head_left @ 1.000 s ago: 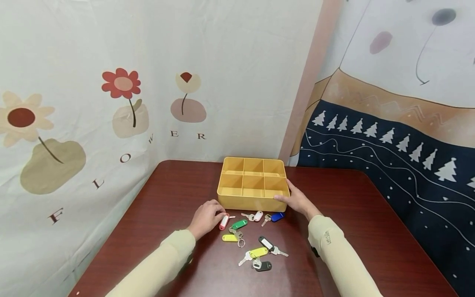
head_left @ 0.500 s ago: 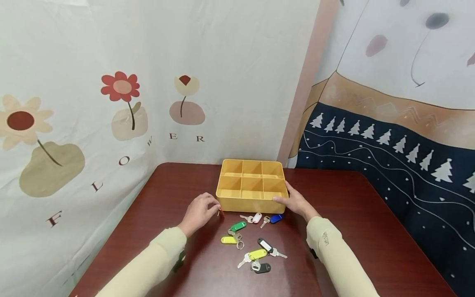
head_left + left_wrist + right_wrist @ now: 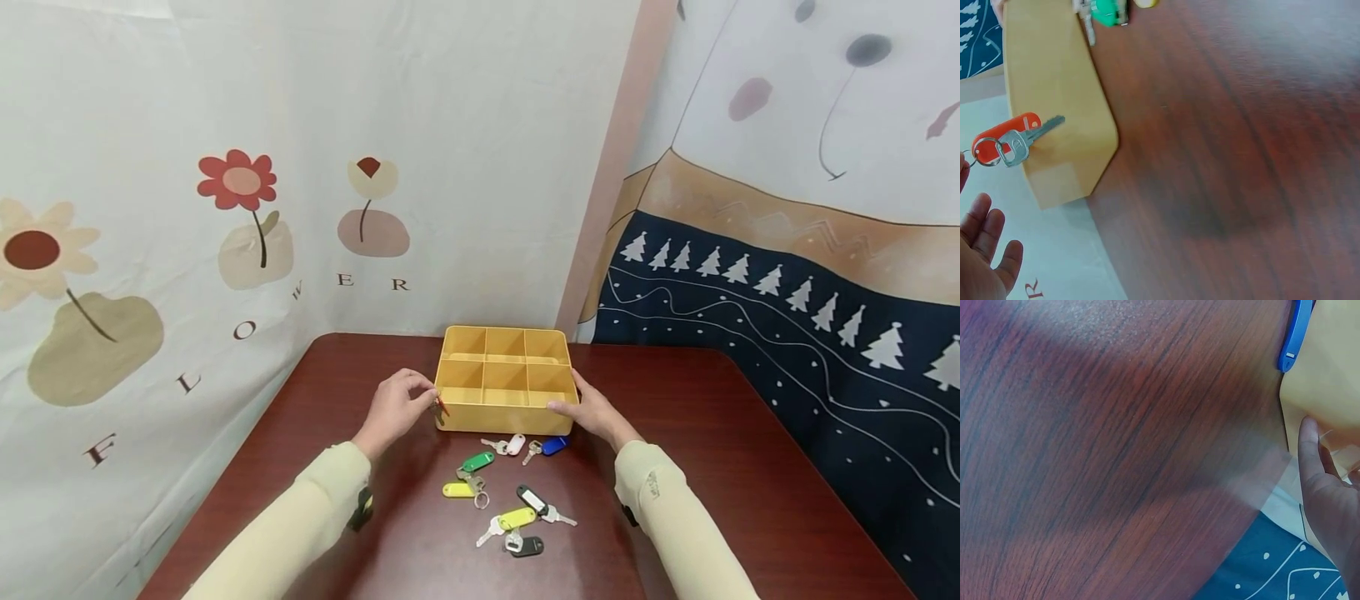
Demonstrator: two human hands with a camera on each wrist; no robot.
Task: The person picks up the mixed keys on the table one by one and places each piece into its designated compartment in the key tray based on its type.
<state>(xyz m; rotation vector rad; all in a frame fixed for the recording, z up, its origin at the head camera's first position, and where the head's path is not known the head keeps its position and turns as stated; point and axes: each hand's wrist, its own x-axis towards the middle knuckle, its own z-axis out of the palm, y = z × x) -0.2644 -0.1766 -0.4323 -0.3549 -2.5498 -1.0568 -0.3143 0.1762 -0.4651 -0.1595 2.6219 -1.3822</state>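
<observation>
My left hand (image 3: 394, 408) pinches the ring of a red key tag (image 3: 1005, 132) between thumb and fingertips, and a silver key (image 3: 1017, 148) hangs from the same ring. Tag and key are off the table, at the front left corner of a yellow six-compartment box (image 3: 502, 420). My right hand (image 3: 597, 416) holds the box's front right corner, its thumb on the front wall and its fingers along the right side. Close to the box's front lie a white key tag (image 3: 516, 444) and a blue key tag (image 3: 555, 446), each with a key.
On the table (image 3: 720, 467) lie more tagged keys: a green tag (image 3: 478, 462), a yellow tag (image 3: 458, 490), another yellow tag (image 3: 517, 518), a black tag with a white label (image 3: 532, 499) and a plain black tag (image 3: 528, 547). A printed curtain (image 3: 480, 167) hangs behind the box.
My left hand has lifted the red key tag off the table and carried it back and left, up to the box's front left corner. My right hand stays on the box.
</observation>
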